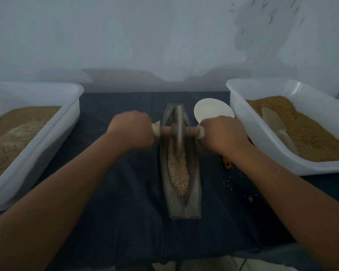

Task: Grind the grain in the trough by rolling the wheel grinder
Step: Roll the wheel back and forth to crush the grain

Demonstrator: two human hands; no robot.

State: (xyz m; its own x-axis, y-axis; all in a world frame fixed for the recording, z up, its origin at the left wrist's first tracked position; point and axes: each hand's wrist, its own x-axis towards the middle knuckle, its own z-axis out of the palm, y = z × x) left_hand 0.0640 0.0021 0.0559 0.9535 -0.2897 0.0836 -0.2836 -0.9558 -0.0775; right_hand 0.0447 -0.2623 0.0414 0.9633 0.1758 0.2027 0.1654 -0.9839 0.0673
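A long boat-shaped metal trough [194, 192] lies lengthwise in the middle of the dark cloth. Pale crushed grain [178, 173] fills its near half. The wheel grinder [178, 132] stands upright in the trough's far half, its disc in the groove and its wooden axle crosswise. My left hand [132, 131] grips the axle's left end. My right hand [222, 133] grips the right end. Both handle tips are hidden in my fists.
A white tub [47, 137] with brown grain stands at the left. Another white tub [249, 137] at the right holds grain and a pale scoop [276, 124]. A white round dish [211, 111] sits behind my right hand. Loose grains and a small yellow object [227, 164] lie right of the trough.
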